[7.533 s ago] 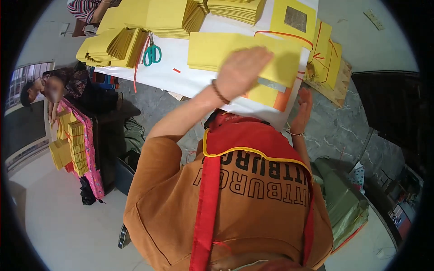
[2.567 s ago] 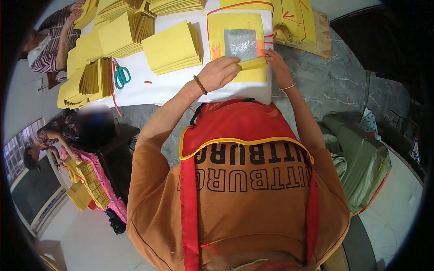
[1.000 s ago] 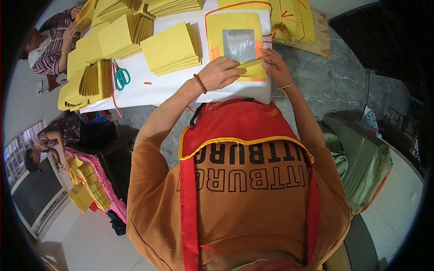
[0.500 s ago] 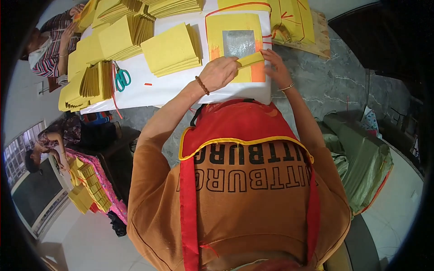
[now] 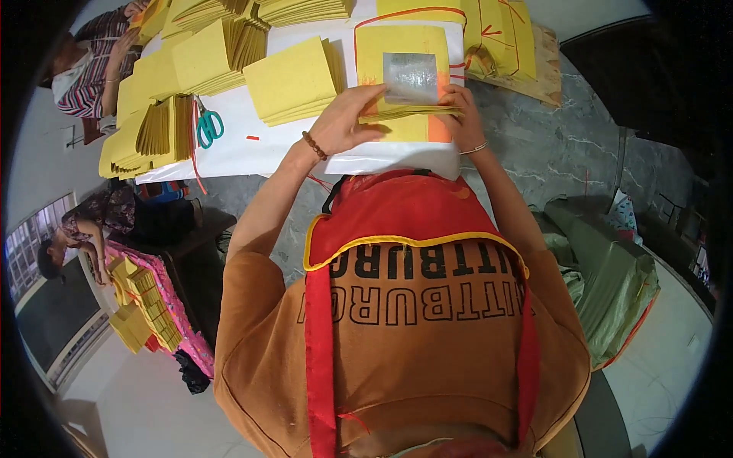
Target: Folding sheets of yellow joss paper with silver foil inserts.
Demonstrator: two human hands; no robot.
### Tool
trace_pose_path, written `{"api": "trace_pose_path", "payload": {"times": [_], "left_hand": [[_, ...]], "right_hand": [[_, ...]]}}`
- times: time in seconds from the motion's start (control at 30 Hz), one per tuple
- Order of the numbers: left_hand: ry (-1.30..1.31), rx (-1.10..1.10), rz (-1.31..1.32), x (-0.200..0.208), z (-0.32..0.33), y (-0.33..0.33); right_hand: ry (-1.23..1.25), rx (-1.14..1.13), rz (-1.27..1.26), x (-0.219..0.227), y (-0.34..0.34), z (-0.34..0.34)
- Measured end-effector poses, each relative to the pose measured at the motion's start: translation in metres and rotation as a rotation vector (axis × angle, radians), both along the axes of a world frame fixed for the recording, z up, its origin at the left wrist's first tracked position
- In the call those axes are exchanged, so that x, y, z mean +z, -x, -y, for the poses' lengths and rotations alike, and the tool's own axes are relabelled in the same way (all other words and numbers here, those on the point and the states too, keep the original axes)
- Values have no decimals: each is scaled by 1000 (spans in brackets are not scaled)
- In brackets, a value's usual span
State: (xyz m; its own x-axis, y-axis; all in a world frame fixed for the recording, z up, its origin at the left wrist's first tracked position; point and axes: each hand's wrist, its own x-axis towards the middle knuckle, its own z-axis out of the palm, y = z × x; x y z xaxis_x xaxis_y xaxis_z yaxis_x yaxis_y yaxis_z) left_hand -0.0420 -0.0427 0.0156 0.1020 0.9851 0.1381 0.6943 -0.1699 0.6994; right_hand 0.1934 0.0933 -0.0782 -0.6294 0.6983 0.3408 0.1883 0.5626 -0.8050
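A thin folded stack of yellow paper (image 5: 408, 111) stands edge-up between my hands, over a sheet of yellow paper (image 5: 370, 57) with a silver square (image 5: 410, 76) and orange strips. My right hand (image 5: 466, 122) grips the folded stack at its right end, fingers behind and thumb in front. My left hand (image 5: 345, 120), a beaded bracelet at its wrist, is by the left end with thumb and fingers spread apart. Whether its palm touches the paper I cannot tell.
Folded yellow paper stacks (image 5: 294, 80) cover the white table (image 5: 252, 156) to the left, beside green-handled scissors (image 5: 208, 126). Tied yellow bundles (image 5: 500, 38) lie at the back right. One person (image 5: 95, 65) works at the far left, another (image 5: 92, 233) at a pink-covered table.
The folded paper has gone from a slant to nearly level and edge-up. My left hand has shifted left and spread its fingers. My right hand has moved slightly down and closed on the right end.
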Motion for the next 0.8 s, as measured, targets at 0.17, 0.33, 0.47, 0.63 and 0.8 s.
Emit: {"api": "trace_pose_path", "payload": {"times": [0.17, 0.33, 0.47, 0.63, 0.8], "left_hand": [[-144, 8, -179, -28, -1, 7], [-232, 34, -277, -18, -2, -4], [-331, 29, -340, -9, 10, -13], [-276, -98, -295, -16, 27, -21], [-181, -19, -117, -23, 22, -21]], "right_hand": [[124, 47, -25, 2, -3, -2], [-332, -12, 125, 28, 1, -6], [-571, 215, 318, 51, -17, -3], [-446, 341, 387, 51, -36, 15], [-376, 327, 398, 55, -34, 13]]}}
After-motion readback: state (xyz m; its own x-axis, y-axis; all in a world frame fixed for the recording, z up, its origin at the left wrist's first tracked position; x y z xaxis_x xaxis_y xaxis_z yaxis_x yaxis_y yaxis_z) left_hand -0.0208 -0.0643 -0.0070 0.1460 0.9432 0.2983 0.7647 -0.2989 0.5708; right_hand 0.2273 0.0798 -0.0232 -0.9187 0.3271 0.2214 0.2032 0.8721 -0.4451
